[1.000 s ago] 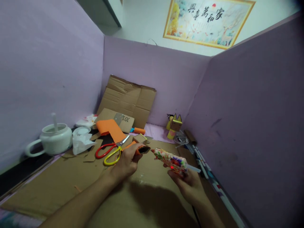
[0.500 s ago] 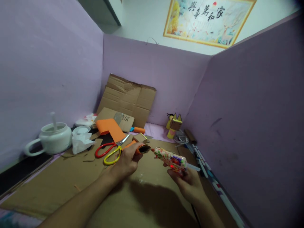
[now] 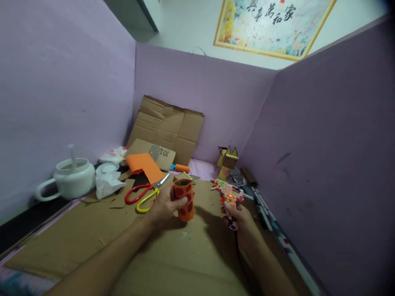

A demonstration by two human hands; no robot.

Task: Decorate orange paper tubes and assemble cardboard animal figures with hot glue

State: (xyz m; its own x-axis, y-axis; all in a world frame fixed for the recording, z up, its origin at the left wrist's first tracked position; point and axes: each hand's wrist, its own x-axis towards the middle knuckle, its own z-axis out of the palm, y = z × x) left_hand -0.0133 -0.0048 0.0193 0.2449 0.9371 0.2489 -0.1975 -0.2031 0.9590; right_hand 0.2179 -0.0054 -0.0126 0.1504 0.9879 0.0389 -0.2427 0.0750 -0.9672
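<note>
My left hand (image 3: pixel 165 205) is wrapped round an orange cardboard tube (image 3: pixel 185 209) with dark red spots. The tube is held nearly upright, its open brown top showing. In my right hand (image 3: pixel 239 218) is a flower-patterned hot glue gun (image 3: pixel 230 192), its small light glowing and its nozzle pointing left, apart from the tube. A cord runs down from its handle. Just left of my left hand lie scissors (image 3: pixel 148 195) with one red and one yellow handle, their blades apart.
Folded orange paper (image 3: pixel 145 164) and cardboard sheets (image 3: pixel 166 125) lie and lean at the back. A white pot (image 3: pixel 75 181) stands left near crumpled tissue (image 3: pixel 108 183). A cardboard animal figure (image 3: pixel 230 160) and a coiled cable (image 3: pixel 237 179) sit back right. Purple walls enclose three sides.
The tube has turned from lying toward the glue gun to nearly upright. My right hand has drawn the glue gun away to the right and tilted it, so its handle shows.
</note>
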